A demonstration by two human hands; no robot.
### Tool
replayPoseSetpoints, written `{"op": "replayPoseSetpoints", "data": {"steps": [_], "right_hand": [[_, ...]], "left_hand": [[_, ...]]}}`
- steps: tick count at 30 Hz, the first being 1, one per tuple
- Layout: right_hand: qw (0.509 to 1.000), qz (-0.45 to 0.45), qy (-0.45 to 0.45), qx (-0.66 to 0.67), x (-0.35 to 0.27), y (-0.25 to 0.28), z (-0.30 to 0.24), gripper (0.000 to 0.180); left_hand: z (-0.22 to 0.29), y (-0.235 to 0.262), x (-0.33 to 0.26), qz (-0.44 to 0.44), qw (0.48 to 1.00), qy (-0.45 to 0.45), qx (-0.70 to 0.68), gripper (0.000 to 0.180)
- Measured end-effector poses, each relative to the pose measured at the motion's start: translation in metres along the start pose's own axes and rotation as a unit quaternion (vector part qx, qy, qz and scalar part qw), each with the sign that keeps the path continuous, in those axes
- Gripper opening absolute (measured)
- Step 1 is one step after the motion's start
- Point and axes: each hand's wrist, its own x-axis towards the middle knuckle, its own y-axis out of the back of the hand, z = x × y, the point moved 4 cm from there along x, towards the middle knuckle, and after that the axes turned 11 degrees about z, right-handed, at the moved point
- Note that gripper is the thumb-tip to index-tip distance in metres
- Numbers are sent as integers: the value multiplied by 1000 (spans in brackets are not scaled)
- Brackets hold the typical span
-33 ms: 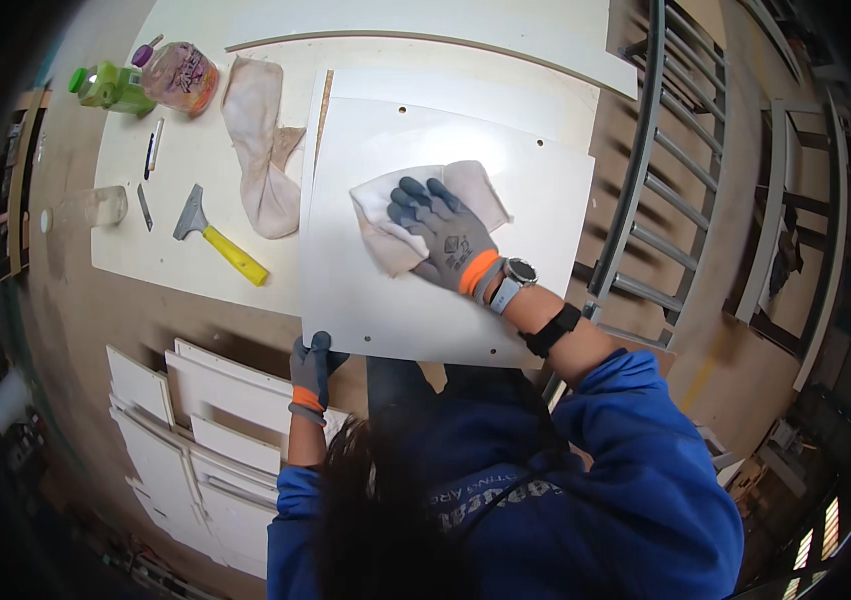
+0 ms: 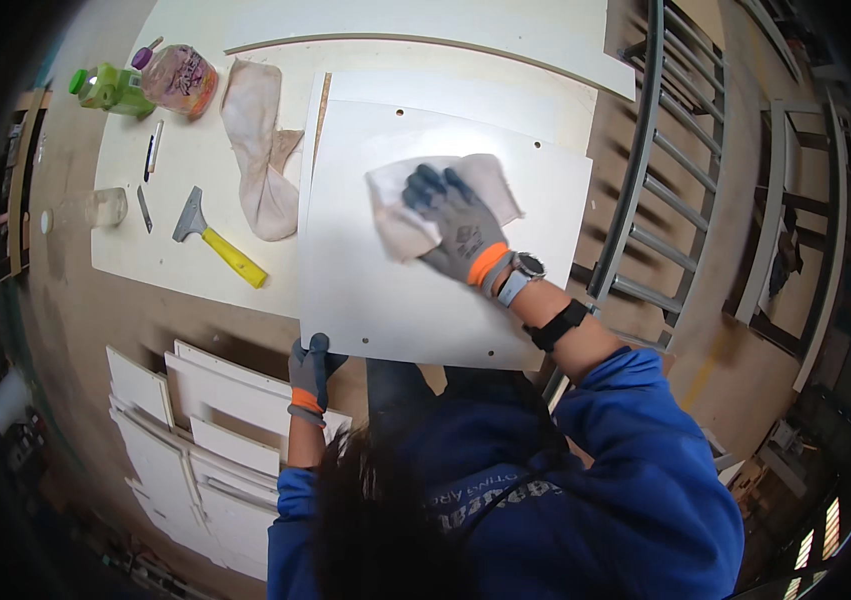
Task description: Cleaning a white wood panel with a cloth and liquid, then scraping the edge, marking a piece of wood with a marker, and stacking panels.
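Hands well apart: right hand [image 2: 463, 232] lies over a cloth [image 2: 388, 200], left hand [image 2: 310, 372] at the white panel's [image 2: 385, 305] seven-o'clock corner; cannot tell whether either grips. Panel rests on the desk [image 2: 180, 160]. Cloth, just above panel centre, has slid slightly toward three o'clock; suggests a wiping stroke under way.

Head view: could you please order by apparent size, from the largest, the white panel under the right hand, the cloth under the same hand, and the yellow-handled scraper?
1. White panel, clearly largest
2. Cloth, though the right hand covers part
3. Yellow-handled scraper
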Motion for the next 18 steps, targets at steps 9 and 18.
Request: {"op": "replayPoseSetpoints", "data": {"steps": [9,18], "right_hand": [[994,46,-85,-58,-5,-1,10,68],[967,55,-132,-213,13,17,91,70]], "left_hand": [[9,-17,-2,7,999,-29,-24,49],[14,-19,-11,-12,999,-3,-46,45]]}}
